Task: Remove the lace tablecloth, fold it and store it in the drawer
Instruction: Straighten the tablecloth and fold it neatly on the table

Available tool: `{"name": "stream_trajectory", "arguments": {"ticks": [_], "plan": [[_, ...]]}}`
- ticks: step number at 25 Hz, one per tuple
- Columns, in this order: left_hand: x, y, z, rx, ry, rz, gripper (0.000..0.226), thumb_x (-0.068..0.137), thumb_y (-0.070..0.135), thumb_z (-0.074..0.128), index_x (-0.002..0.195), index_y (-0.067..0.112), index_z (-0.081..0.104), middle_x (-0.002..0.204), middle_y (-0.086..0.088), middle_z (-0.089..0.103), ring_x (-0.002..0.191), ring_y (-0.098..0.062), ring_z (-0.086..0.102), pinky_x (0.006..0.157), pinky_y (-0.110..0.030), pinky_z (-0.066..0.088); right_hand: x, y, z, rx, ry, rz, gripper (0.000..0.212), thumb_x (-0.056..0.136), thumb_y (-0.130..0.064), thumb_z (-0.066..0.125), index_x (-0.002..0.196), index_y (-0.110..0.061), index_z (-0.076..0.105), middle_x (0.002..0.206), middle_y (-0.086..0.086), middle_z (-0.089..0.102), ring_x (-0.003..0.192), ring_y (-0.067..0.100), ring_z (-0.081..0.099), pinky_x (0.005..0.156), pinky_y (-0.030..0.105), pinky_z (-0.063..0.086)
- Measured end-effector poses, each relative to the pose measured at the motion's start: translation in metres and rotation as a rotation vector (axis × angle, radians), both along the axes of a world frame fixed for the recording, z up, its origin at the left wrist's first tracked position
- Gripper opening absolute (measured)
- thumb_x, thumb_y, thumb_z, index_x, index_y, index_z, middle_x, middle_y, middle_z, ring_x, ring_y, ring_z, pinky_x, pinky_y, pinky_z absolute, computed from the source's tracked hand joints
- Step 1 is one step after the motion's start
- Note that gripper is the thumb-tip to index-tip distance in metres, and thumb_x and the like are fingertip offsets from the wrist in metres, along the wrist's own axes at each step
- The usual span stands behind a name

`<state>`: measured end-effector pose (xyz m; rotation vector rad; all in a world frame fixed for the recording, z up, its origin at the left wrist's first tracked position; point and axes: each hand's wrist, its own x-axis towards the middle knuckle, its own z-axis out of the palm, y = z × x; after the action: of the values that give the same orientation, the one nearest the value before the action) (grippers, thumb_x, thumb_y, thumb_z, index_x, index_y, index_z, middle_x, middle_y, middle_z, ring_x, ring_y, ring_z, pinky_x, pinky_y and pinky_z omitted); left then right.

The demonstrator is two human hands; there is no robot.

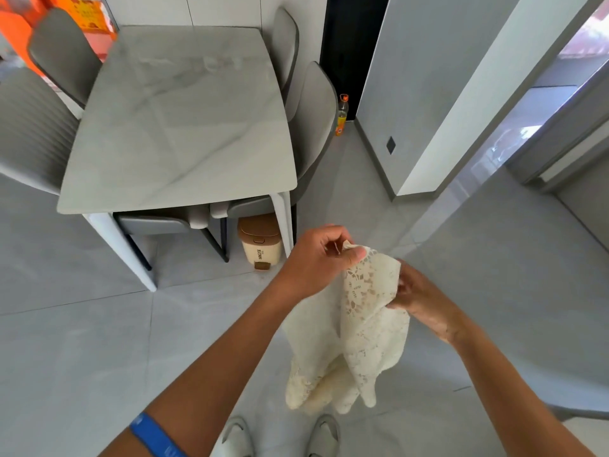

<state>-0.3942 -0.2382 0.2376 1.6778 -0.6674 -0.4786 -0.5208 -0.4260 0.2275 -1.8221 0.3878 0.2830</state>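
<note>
The cream lace tablecloth [359, 328] hangs in the air in front of me, bunched and partly folded, its lower end dangling above my feet. My left hand [321, 258] pinches its top corner between thumb and fingers. My right hand [418, 298] grips the cloth's right edge a little lower. The grey marble table [184, 127] stands bare at the upper left. No drawer is in view.
Grey padded chairs [313, 127] surround the table. A small beige pedal bin [260, 242] stands under the table's near edge. An orange bottle [342, 115] stands on the floor by a dark doorway. A grey wall corner [412, 110] rises at the right. Tiled floor lies all around me.
</note>
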Motion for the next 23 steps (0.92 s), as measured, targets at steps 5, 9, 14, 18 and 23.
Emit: {"name": "stream_trajectory", "arguments": {"ticks": [5,9,14,18,23], "plan": [[-0.022,0.007,0.020,-0.022,-0.172,0.105,0.024,0.091,0.035,0.061,0.082,0.013,0.058,0.080,0.000,0.061,0.078,-0.016,0.059,0.069,-0.041,0.052,0.023,0.015,0.031,-0.118,-0.463,0.079,0.034,0.084,-0.009,0.073,0.112,-0.027,0.069,0.107,-0.005,0.073,0.097,0.017,0.069,0.084,0.025,0.054],[-0.008,0.033,0.036,-0.027,-0.192,0.106,0.031,0.090,0.046,0.058,0.081,0.017,0.056,0.073,0.001,0.058,0.069,-0.007,0.054,0.061,-0.026,0.045,0.032,0.012,0.049,-0.254,-0.536,-0.011,0.025,0.083,-0.004,0.073,0.089,-0.028,0.071,0.085,-0.005,0.072,0.079,0.023,0.066,0.074,0.035,0.052],[0.012,0.074,0.037,0.012,0.051,-0.142,0.037,0.067,0.039,0.086,0.094,0.028,0.063,0.090,0.011,0.070,0.083,-0.003,0.065,0.070,-0.021,0.054,0.041,0.020,0.076,-0.317,-0.505,0.164,0.020,0.077,-0.014,0.081,0.083,-0.029,0.069,0.087,-0.002,0.069,0.086,0.021,0.065,0.081,0.025,0.049],[0.021,0.099,0.038,0.282,0.083,-0.325,0.033,0.070,0.028,0.087,0.101,0.028,0.075,0.102,0.017,0.075,0.094,-0.004,0.071,0.082,-0.029,0.058,0.051,0.028,0.085,-0.044,-0.486,0.160,0.008,0.070,-0.011,0.068,0.073,-0.016,0.063,0.068,0.000,0.062,0.068,0.032,0.059,0.067,0.038,0.050],[0.076,0.112,0.054,0.490,-0.247,-0.188,0.017,0.074,0.031,0.081,0.088,0.024,0.076,0.082,0.002,0.076,0.079,-0.013,0.072,0.068,-0.031,0.056,0.069,0.041,0.072,0.002,-0.200,0.135,0.010,0.068,-0.006,0.056,0.070,-0.014,0.060,0.068,0.012,0.058,0.065,0.026,0.052,0.056,0.029,0.038]]}}
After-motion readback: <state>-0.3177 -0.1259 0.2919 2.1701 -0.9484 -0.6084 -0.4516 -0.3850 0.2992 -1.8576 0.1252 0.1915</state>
